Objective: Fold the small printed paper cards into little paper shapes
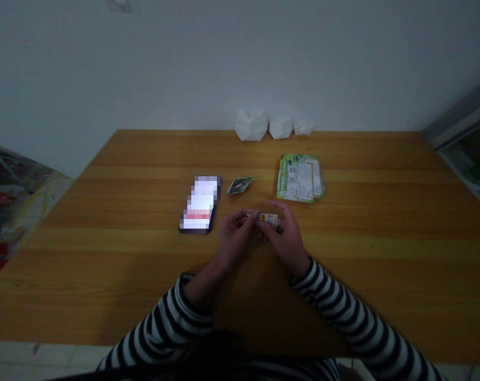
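Both of my hands are raised just above the wooden table (117, 254), close together at its middle. Between them is a small folded paper strip (268, 220), printed in yellow and red. My left hand (236, 238) pinches one end, and my right hand (285, 235) grips the other, with the fingers hiding part of it. A small crumpled printed wrapper (239, 186) lies just beyond my hands. To its left is a smartphone (200, 205) with a lit, blurred screen. A stack of green-and-white printed cards (301, 179) lies beyond my right hand.
Several white folded paper pieces (259, 126) stand along the table's far edge against a white wall (240, 58). A plastic-covered object (14, 206) sits beyond the left edge. A white shelf unit (462, 143) stands at the right.
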Demonstrator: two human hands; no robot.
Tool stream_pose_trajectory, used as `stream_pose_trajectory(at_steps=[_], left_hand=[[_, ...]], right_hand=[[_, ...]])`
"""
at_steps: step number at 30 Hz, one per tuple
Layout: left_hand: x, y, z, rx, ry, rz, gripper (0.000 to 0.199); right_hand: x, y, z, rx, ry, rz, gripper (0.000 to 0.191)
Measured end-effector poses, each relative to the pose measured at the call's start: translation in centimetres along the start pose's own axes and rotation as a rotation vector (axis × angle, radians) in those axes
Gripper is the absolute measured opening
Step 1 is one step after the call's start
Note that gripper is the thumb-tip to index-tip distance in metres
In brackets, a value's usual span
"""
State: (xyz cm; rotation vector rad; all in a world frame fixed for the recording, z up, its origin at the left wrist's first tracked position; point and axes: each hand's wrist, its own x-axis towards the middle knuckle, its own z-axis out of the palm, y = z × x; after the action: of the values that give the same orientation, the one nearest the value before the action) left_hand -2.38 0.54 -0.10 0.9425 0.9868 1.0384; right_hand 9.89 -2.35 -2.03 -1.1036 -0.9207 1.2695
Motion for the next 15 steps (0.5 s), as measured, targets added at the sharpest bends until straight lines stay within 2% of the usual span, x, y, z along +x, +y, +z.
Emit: stream_pose_trajectory(at_steps=[4, 8, 11, 13, 15], left_hand=[[-0.44, 0.24, 0.18, -0.021, 0.013, 0.026, 0.028], [-0.40, 0.34, 0.01, -0.025, -0.010, 0.012, 0.029], [-0.05, 0.60, -0.38, -0.013, 0.021, 0.015, 0.032], [0.20, 0.60, -0.57, -0.035, 0.048, 0.001, 0.038], [0.32, 0.24, -0.53, -0.073, 0.056, -0.013, 0.047]], right_hand=[[0.07, -0.14, 0.15, 0.047, -0.046, 0.058, 0.052], [-0.08, -0.33, 0.10, -0.009, -0.012, -0.019, 0.045], [0.00, -0.31, -0.18, -0.021, -0.074, -0.008, 0.054], [0.12, -0.23, -0.36, 0.000, -0.140, 0.018, 0.062], [0.20, -0.13, -0.43, 0.009, -0.152, 0.029, 0.063]])
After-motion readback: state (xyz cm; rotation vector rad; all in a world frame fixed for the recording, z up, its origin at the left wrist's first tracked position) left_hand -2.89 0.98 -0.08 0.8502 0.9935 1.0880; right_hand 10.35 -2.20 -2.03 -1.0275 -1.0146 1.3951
